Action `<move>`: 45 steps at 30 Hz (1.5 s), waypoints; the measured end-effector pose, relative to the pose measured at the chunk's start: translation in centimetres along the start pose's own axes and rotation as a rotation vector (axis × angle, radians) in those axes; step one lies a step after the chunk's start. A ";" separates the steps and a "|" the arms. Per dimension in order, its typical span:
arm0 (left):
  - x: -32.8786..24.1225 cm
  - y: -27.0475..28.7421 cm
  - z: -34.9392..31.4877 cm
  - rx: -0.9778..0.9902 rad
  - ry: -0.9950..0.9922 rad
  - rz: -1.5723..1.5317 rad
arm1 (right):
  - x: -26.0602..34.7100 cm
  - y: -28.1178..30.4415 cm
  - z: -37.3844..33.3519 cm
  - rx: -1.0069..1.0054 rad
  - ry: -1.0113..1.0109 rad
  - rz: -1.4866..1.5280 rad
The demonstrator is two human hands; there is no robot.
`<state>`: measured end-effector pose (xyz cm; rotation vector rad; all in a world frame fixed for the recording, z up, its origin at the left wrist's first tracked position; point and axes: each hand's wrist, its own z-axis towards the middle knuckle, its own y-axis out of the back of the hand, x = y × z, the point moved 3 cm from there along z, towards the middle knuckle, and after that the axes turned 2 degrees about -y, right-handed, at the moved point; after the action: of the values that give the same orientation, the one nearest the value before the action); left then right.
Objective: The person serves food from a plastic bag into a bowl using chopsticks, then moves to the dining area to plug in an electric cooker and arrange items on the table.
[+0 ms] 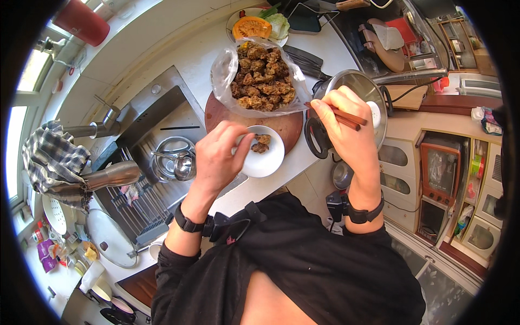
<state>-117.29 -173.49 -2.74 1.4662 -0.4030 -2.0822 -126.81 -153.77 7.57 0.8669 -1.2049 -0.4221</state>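
Note:
My right hand (349, 127) grips a pair of reddish-brown chopsticks (346, 117), their tips pointing left at the edge of a clear plastic bag (221, 76). Browned, fried-looking chunks (262, 78) fill the open bag, which rests on a round wooden cutting board (292, 127). Beside the bag is a small white plate (268, 163) holding a couple of brown pieces (261, 143). At the plate's left rim is my left hand (219, 154), thumb and fingers curled together over the edge; I cannot make out what is between them.
To the right stands a metal pot (382, 89) with black handles. A sink (184, 108) with a metal bowl (162, 170) and ladle lies left. Behind the bag sits a plate with cut pumpkin (252, 27) and greens. A glass lid (111, 238) leans at lower left.

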 end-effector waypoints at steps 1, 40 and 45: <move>-0.7 -0.1 1.4 -0.032 -0.161 -0.002 | 0.2 0.2 0.0 -0.015 0.021 0.041; 13.9 -0.2 5.0 -0.213 0.735 -0.296 | -4.3 -11.1 2.9 -0.024 -0.153 0.598; 14.4 0.0 4.1 -0.152 0.720 -0.265 | -5.2 -11.6 2.8 -0.005 -0.244 0.655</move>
<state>-124.69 -182.41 -12.28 2.1132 0.2359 -1.5582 -129.32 -158.34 -4.34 0.3800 -1.6278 0.0056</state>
